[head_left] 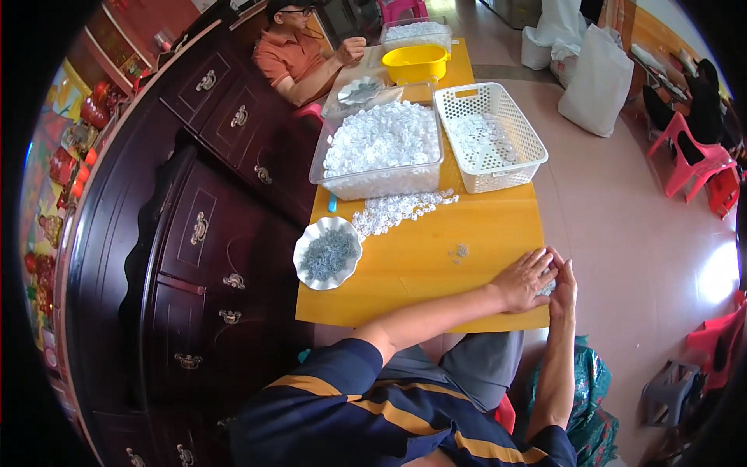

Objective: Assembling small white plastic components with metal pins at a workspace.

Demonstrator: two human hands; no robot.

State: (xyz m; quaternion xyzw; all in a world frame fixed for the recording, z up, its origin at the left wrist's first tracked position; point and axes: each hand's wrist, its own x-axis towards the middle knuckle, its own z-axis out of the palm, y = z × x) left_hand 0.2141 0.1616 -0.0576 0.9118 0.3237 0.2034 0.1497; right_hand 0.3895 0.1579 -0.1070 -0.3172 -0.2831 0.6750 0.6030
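Yellow tabletop runs away from me toward 12 o'clock, with a dark carved wooden cabinet along its 9 o'clock side and pale floor tiles at 3 o'clock.

Head view, only view available. My left hand lies fingers-down at the table's near right corner, about 4 o'clock from picture centre. My right hand is pressed against it from the 3 o'clock side, fingertips meeting. Between the two hands a small whitish part shows; both hands are curled around it, but whether either one truly pinches it I cannot tell, since the fingers cover most of it.

At 10 o'clock from the hands, near them, sits a tiny cluster of loose small pieces. Further toward 9 o'clock, a white scalloped dish holds grey metal bits. At 12 o'clock from the dish, a loose spill of clear plastic pieces touches the front wall of a clear bin heaped with white parts. Just beside the bin at 3 o'clock stands a white slotted basket. Beyond, a yellow tub. Another person in an orange shirt sits at the far end.
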